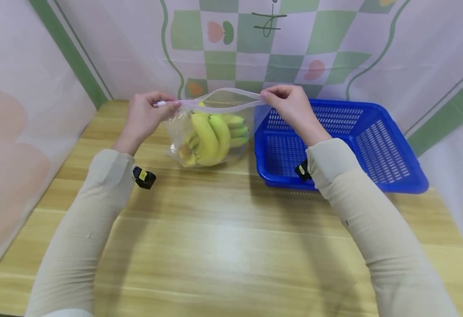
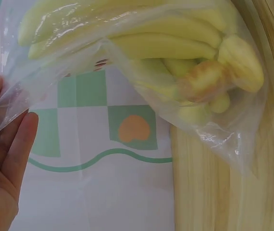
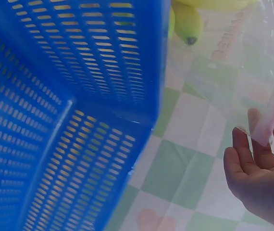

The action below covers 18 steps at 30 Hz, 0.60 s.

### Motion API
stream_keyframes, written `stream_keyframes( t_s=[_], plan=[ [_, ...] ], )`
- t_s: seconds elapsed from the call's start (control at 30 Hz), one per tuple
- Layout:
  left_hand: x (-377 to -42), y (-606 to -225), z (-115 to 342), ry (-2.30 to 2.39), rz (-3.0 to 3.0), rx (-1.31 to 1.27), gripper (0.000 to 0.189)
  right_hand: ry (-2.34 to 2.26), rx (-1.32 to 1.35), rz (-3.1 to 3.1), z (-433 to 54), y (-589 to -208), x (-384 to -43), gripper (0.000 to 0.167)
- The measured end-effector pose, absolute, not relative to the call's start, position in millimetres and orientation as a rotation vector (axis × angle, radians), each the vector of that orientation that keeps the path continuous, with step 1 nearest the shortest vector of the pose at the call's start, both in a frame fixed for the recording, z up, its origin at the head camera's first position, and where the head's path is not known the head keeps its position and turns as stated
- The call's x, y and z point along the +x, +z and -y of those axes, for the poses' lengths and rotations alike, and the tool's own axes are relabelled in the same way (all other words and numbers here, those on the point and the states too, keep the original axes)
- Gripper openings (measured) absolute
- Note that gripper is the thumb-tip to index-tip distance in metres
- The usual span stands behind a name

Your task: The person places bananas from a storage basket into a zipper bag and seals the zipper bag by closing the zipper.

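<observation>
A clear zip bag (image 1: 175, 127) holds a bunch of yellow bananas (image 1: 207, 136) with greenish tips, and its pink-edged mouth gapes in the middle. At the bag's top left corner, my left hand (image 1: 142, 114) pinches the zip strip beside a small white slider (image 1: 160, 104). The opposite top corner is pinched between thumb and fingers of my right hand (image 1: 292, 105). In the left wrist view the brownish stem end of the bananas (image 2: 206, 79) shows through the plastic. Faint reddish print (image 3: 226, 43) marks the bag in the right wrist view.
A blue slotted plastic basket (image 1: 283, 152) stands right of the bag, under my right forearm. The wooden table (image 1: 199, 237) ends at a hanging cloth (image 1: 251, 39) with green checks at the back. Similar cloth hangs along both sides.
</observation>
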State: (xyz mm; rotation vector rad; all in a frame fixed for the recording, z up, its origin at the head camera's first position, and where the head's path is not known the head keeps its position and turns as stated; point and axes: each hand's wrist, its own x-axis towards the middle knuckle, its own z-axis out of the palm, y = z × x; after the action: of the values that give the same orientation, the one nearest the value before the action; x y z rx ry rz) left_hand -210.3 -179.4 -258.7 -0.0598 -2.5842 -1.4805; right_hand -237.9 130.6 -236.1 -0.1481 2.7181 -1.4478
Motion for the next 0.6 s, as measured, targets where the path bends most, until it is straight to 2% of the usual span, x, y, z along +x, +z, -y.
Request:
stream_keyframes(
  t_s=[0.27,0.6],
  plan=[
    [-209.4,-253.2,184.1,-1.514,2.655,-0.053,0.033,-1.419,-0.263,-2.778,-114.5,-219.1,-238.4,0.042],
    [-205.6,-239.6,193.2,-1.569,2.794,-0.067,0.034,-1.086,-0.614,-2.809,-72.8,-204.2,-233.9,0.041]
  ],
)
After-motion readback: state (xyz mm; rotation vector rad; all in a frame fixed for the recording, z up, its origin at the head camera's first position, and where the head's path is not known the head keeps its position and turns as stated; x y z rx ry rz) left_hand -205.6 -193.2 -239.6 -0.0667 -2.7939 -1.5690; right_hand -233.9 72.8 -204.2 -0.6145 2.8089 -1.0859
